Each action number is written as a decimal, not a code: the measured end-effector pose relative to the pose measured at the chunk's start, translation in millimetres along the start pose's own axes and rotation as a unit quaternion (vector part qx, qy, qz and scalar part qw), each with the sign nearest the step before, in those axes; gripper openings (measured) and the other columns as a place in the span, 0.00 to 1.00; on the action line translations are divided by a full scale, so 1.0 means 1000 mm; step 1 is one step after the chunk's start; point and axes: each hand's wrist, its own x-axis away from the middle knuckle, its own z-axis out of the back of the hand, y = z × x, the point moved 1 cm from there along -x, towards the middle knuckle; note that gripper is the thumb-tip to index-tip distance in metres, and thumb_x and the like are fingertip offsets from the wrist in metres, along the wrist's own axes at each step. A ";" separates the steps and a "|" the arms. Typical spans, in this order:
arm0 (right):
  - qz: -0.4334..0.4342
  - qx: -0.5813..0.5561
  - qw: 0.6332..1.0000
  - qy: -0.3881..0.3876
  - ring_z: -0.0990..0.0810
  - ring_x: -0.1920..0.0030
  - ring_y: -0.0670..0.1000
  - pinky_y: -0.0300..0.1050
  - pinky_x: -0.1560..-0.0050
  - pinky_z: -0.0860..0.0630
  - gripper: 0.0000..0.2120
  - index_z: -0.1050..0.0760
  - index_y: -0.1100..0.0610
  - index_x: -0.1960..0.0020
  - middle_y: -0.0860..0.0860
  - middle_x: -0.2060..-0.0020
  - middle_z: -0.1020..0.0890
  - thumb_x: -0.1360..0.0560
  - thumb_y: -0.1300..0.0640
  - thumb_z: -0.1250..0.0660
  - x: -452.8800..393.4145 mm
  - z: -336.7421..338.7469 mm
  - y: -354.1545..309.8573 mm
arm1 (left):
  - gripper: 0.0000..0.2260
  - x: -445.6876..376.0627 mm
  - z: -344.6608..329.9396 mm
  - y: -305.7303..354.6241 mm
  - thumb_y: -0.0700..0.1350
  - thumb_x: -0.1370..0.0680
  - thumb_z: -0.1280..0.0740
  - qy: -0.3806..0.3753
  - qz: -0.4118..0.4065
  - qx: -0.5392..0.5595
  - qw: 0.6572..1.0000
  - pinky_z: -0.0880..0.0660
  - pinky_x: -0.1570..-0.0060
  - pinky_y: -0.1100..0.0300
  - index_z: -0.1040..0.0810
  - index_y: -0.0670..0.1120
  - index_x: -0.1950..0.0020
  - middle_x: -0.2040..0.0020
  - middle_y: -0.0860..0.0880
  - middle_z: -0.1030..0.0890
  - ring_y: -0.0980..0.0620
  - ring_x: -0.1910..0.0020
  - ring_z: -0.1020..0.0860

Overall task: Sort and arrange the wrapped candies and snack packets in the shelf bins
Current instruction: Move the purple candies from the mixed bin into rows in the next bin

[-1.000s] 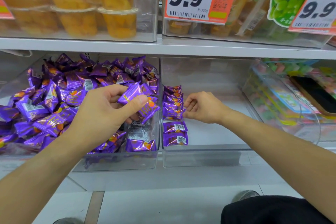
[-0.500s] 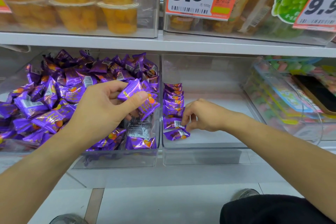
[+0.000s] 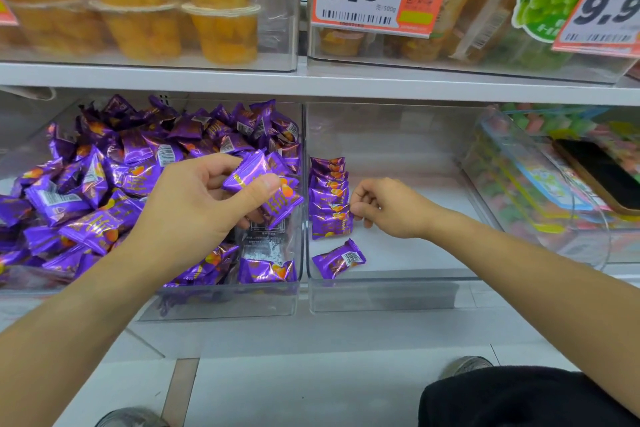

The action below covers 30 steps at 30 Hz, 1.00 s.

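**Loose candy lies crosswise, nearest the right hand**

Closest to the viewer, at the front of the right bin [image 3: 381, 295], a single loose candy [image 3: 338, 259] lies flat on the floor of the bin, its long axis slanting from lower left to upper right, out of line with the others. Just behind it, a row of candies [image 3: 329, 196] stands overlapped along the bin's left wall, running away toward the back.

The right hand [image 3: 388, 208] sits beside the front of that row, fingers curled, fingertips pinching the edge of the front candy. The loose candy lies just below and left of this hand, so the right hand looks the better placed to turn it and tuck it in.

The left hand [image 3: 194, 204] hovers over the left bin [image 3: 221, 305], thumb and fingers gripping a few candies [image 3: 263, 187]. Behind and left of it lies the heaped pile [image 3: 104, 184].
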 end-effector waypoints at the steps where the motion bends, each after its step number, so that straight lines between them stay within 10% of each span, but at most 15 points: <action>1: -0.011 -0.005 1.000 0.005 0.16 0.63 0.47 0.32 0.66 0.26 0.03 0.23 0.58 0.53 0.49 0.60 0.16 0.21 0.60 0.34 -0.001 -0.001 0.000 | 0.14 0.000 -0.001 0.000 0.55 0.32 0.28 0.000 0.001 0.000 1.000 0.20 0.64 0.59 0.17 0.48 0.53 0.63 0.46 0.15 0.48 0.66 0.17; 14: -0.105 -0.068 0.992 -0.006 0.16 0.63 0.47 0.47 0.59 0.18 0.22 0.21 0.58 0.54 0.49 0.63 0.14 0.39 0.49 0.16 0.000 -0.007 -0.005 | 0.13 0.000 -0.001 0.001 0.55 0.32 0.28 0.004 0.004 -0.002 1.000 0.19 0.62 0.57 0.17 0.48 0.53 0.63 0.45 0.15 0.47 0.66 0.18; 30: -0.138 -0.160 0.977 0.004 0.18 0.68 0.51 0.46 0.69 0.21 0.18 0.27 0.57 0.50 0.58 0.59 0.14 0.28 0.47 0.24 -0.013 -0.015 -0.007 | 0.15 0.000 -0.003 0.005 0.56 0.33 0.28 0.004 0.003 0.003 1.000 0.20 0.64 0.61 0.17 0.47 0.52 0.63 0.45 0.15 0.49 0.67 0.18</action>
